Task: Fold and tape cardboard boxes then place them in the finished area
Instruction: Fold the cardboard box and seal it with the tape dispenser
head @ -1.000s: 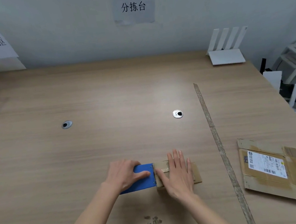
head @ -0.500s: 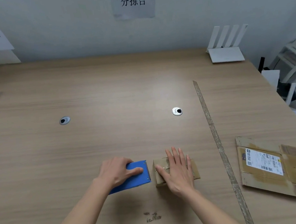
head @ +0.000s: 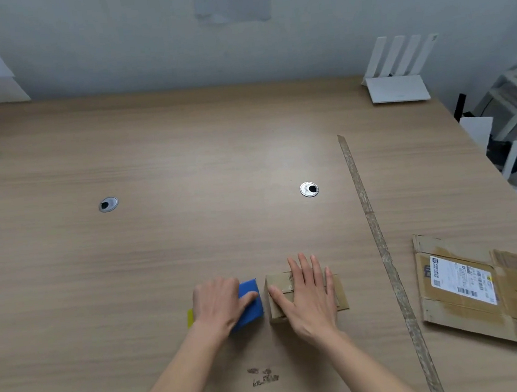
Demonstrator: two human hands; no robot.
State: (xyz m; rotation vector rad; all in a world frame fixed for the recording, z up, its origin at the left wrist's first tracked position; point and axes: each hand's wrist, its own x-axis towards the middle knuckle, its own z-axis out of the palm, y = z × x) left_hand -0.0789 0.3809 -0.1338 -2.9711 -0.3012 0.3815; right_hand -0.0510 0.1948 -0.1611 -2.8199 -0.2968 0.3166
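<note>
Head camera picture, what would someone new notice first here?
First, the two hands low in the middle of the wooden table: the right hand lies flat on a small cardboard box, and the left hand grips a blue tape dispenser beside it. Next, the flattened box with a white shipping label lies at the right, past a long strip of tape.

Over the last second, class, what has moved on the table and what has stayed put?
The left hand, gripping the blue tape dispenser, pulled it leftward off the small cardboard box, opening a gap between them. The right hand stayed flat on the box, which did not move. The flattened carton at right stayed too.
</note>
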